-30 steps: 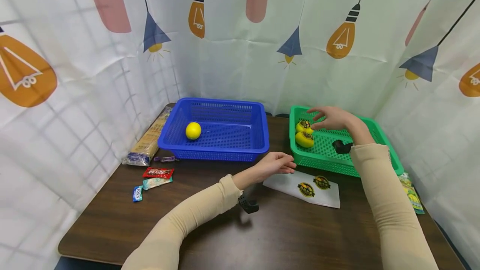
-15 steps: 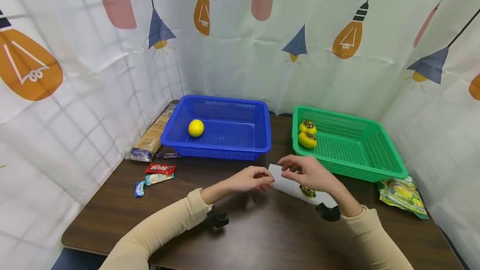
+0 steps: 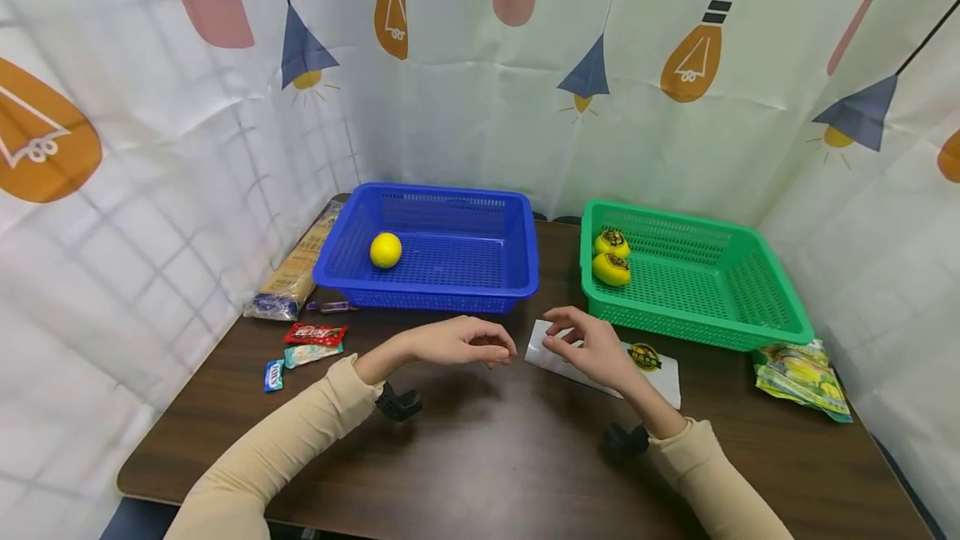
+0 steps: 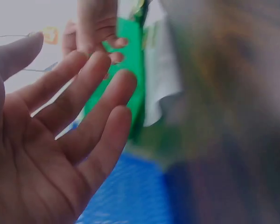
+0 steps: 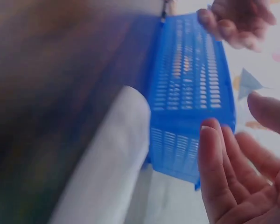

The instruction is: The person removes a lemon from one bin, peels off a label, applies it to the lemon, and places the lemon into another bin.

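My left hand (image 3: 453, 340) hovers over the middle of the table with relaxed fingers and holds nothing; in the left wrist view its palm and spread fingers (image 4: 119, 93) show. Loosely bent, my right hand (image 3: 592, 348) hangs over a flat white sheet (image 3: 663, 386) printed with round dark-and-yellow logos and hides part of it. No object lies between its fingers (image 5: 212, 158) in the right wrist view. Behind the hands stand a blue basket (image 3: 442, 300) with one yellow ball-shaped item (image 3: 386, 250) and a green basket (image 3: 697, 332) with two yellow items (image 3: 611, 269) bearing dark logos.
Left on the table (image 3: 480, 473) lie a red snack packet (image 3: 315, 334), a pale-blue packet (image 3: 311, 354), a small blue packet (image 3: 273, 375) and a purple stick-shaped packet (image 3: 332, 307). A long tan package (image 3: 296, 265) borders the blue basket; a green-yellow pouch (image 3: 802, 377) lies far right.
My right hand has come from over the green basket down to the white sheet. My left hand has moved left, away from the sheet. The head view has shifted slightly.
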### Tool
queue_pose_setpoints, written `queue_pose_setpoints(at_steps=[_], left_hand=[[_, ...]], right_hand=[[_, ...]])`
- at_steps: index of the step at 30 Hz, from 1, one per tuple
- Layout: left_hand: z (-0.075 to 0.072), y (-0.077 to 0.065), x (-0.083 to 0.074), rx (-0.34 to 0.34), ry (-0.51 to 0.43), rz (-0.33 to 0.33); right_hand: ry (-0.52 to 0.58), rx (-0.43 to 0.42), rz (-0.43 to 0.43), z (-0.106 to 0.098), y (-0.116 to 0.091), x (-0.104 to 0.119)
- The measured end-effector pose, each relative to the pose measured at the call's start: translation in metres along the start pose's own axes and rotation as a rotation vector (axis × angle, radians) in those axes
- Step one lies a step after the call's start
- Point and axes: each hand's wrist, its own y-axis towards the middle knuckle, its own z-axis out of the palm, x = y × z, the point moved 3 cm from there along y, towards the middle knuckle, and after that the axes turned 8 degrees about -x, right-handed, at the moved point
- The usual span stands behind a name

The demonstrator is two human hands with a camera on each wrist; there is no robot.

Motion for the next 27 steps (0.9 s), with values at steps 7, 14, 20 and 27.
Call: queue_pose_setpoints(at_steps=[7,14,20,27], left_hand=[[-0.063,-0.005,-0.022,0.021,0.068,-0.014],[-0.14,0.0,-0.012,-0.052,0.117,-0.078],[-0.202,-0.001,0.029,-0.272,-0.017,-0.203],[-0.223,-0.006,0.093,-0.516,-0.204,-0.327]], right_hand=[[0.197,-0.069,0.154,0.002,0.034,0.006],[0.285,-0.121,0.298,0.013,0.061,0.011],[0.358,-0.14,0.352,0.024,0.076,0.002],[0.547,-0.136,0.41,0.029,0.072,0.002]])
